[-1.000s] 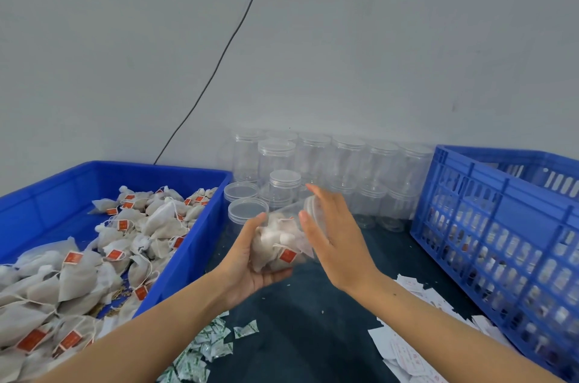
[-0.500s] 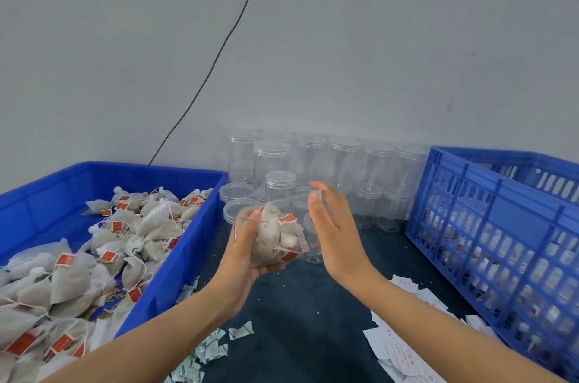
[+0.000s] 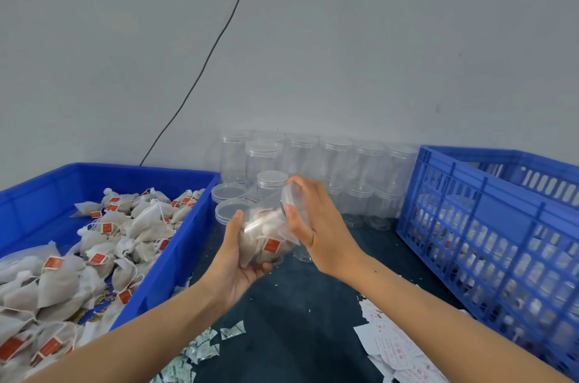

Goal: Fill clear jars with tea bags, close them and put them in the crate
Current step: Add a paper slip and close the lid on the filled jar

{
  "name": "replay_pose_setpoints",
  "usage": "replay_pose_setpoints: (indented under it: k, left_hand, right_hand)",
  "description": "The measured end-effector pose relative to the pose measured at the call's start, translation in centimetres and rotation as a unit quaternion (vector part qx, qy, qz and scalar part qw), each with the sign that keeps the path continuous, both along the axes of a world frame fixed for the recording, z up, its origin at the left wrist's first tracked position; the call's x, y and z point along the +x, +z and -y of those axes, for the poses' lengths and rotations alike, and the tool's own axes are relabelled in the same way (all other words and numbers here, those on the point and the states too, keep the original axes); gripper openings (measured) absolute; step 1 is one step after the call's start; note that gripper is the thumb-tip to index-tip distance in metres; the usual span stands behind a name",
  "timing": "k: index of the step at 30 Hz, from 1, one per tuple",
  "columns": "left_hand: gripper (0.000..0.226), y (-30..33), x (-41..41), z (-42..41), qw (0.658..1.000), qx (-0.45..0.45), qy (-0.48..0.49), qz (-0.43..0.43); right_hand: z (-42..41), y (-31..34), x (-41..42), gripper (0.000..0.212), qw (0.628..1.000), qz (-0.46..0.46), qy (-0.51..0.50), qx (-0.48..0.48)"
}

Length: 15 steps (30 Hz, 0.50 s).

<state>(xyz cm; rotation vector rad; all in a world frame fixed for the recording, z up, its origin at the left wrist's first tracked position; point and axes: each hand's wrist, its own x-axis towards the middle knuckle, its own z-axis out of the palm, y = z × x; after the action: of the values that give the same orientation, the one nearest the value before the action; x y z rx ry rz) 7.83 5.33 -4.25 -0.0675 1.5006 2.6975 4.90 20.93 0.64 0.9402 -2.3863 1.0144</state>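
Lid (image 3: 289,199) sat turned further on the filled jar (image 3: 266,237) our left hand (image 3: 241,260) gripped, right hand (image 3: 316,223) pinching it, nearly sealed, crate (image 3: 488,226) next.

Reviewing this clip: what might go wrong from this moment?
The filled jar is tilted in the left hand while the right hand works the lid; a crooked lid may not seal. A slipping grip might drop it onto the empty jars behind.

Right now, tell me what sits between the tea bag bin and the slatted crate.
In the head view: both hands holding a filled jar, empty clear jars behind, on dark table.
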Motion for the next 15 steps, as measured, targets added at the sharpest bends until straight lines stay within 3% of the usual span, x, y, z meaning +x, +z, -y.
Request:
replay_pose_setpoints:
  k: [4,10,13,15]
  left_hand:
    - [0.066,0.4,0.2,-0.2,0.999,-0.003,0.016,-0.039]
    - [0.059,0.4,0.3,-0.5,0.994,-0.054,0.055,-0.082]
    - [0.056,0.4,0.5,-1.0,0.992,-0.052,0.073,-0.084]
    - [0.058,0.4,0.5,-1.0,0.995,-0.047,0.059,-0.063]
  right_hand:
    - [0.3,0.6,0.8,0.068,1.0,0.012,-0.026,-0.011]
    - [0.9,0.7,1.9,0.045,0.993,0.062,-0.06,-0.077]
    - [1.2,1.0,1.9,0.051,0.977,0.136,-0.059,-0.153]
    - [1.4,1.0,2.0,0.056,0.976,0.126,-0.06,-0.169]
